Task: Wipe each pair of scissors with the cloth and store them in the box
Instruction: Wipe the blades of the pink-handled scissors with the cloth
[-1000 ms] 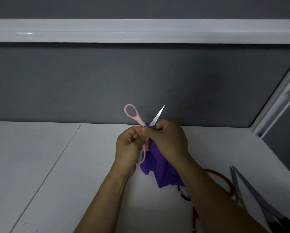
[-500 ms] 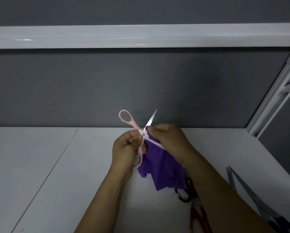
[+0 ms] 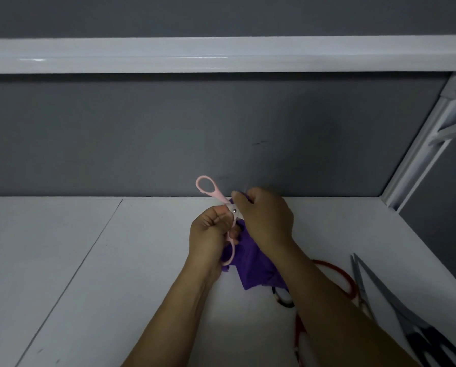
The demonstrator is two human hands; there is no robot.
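My left hand [image 3: 211,234] grips the pink scissors [image 3: 208,189] near their pivot, above the white table. One pink loop sticks up and to the left; the other hangs down by my palm. My right hand [image 3: 266,218] holds the purple cloth [image 3: 256,268] bunched around the blades, which are hidden inside it. The rest of the cloth hangs down under my right wrist. No box is in view.
Red-handled scissors [image 3: 338,274] lie on the white table [image 3: 115,260] under my right forearm, beside a small black loop [image 3: 282,300]. Large grey scissors with black handles [image 3: 396,300] lie at the right edge. A grey partition [image 3: 168,133] stands behind, a white frame [image 3: 420,144] at right.
The bare blade tip that stuck up past my right hand is now covered by the cloth. My right hand has slid up along the blades; the scissors have tilted slightly.
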